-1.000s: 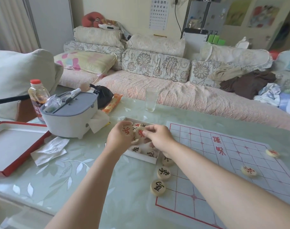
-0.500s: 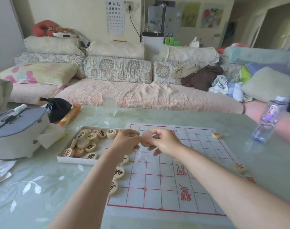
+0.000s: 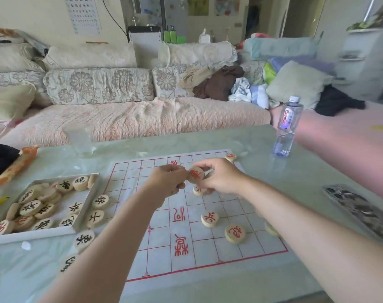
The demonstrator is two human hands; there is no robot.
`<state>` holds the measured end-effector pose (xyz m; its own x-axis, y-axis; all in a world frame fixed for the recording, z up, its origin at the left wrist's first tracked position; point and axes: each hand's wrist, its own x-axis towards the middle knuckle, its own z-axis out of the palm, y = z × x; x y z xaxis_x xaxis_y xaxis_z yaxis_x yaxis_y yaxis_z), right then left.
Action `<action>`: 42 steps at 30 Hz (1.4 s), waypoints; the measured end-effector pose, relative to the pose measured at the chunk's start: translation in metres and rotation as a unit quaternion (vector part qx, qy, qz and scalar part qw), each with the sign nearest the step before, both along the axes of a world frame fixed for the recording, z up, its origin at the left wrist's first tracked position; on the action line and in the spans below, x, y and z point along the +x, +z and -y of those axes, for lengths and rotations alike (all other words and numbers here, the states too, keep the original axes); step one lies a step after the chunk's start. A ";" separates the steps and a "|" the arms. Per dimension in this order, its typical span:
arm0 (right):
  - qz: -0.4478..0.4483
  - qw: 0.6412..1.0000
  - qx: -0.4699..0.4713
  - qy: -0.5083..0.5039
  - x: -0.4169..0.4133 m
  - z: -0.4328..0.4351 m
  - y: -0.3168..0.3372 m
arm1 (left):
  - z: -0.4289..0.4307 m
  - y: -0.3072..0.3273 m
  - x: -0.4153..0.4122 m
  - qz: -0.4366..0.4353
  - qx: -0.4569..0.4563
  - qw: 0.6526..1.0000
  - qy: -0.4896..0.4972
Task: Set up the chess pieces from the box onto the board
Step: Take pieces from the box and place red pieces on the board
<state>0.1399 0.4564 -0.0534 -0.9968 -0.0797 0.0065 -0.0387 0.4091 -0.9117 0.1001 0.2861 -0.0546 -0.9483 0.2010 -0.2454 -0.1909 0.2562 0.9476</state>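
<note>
red-marked piece (image 3: pixel 196 174) tilted on edge, face toward camera, above board (image 3: pixel 210 254) | pinched by right hand (image 3: pixel 221 179), left hand (image 3: pixel 167 182) fingers closed beside | second piece beneath, half hidden, blurred

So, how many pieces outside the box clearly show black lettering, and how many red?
Black-lettered pieces: 4
Red-lettered pieces: 4
Total: 8
Two more, under the right hand and beside the right arm, are unreadable.
</note>
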 end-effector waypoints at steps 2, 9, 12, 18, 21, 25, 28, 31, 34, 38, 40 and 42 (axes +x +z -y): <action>-0.001 0.999 0.045 0.006 0.005 -0.023 0.002 | -0.017 -0.002 0.001 0.003 0.010 0.999 -0.031; 0.017 0.995 0.087 -0.052 0.040 -0.097 0.002 | -0.059 -0.009 0.012 0.010 0.034 0.995 -0.095; 0.044 0.992 0.110 -0.045 0.063 -0.120 0.000 | -0.073 -0.013 0.029 0.004 0.008 0.989 -0.148; 0.100 0.976 0.193 -0.017 0.111 -0.147 -0.010 | -0.093 -0.019 0.066 -0.041 -0.045 0.982 -0.181; 0.129 0.953 0.273 0.020 0.129 -0.154 -0.021 | -0.096 -0.023 0.081 -0.039 -0.038 0.983 -0.174; 0.131 0.947 0.289 0.047 0.140 -0.151 -0.025 | -0.096 -0.026 0.093 -0.049 -0.059 0.975 -0.206; 0.121 0.941 0.310 0.063 0.142 -0.146 -0.024 | -0.095 -0.027 0.100 -0.064 -0.065 0.969 -0.228; 0.125 0.930 0.338 0.071 0.146 -0.140 -0.025 | -0.092 -0.028 0.104 -0.070 -0.068 0.965 -0.243; 0.126 0.917 0.374 0.050 0.149 -0.140 -0.023 | -0.090 -0.028 0.105 -0.077 -0.074 0.963 -0.249; 0.131 0.895 0.426 0.032 0.151 -0.139 -0.019 | -0.091 -0.028 0.106 -0.067 -0.066 0.966 -0.241; 0.121 0.900 0.419 0.001 0.151 -0.139 -0.016 | -0.092 -0.028 0.106 -0.065 -0.070 0.968 -0.234; 0.085 0.923 0.373 -0.043 0.146 -0.139 -0.012 | -0.091 -0.029 0.105 -0.065 -0.069 0.968 -0.232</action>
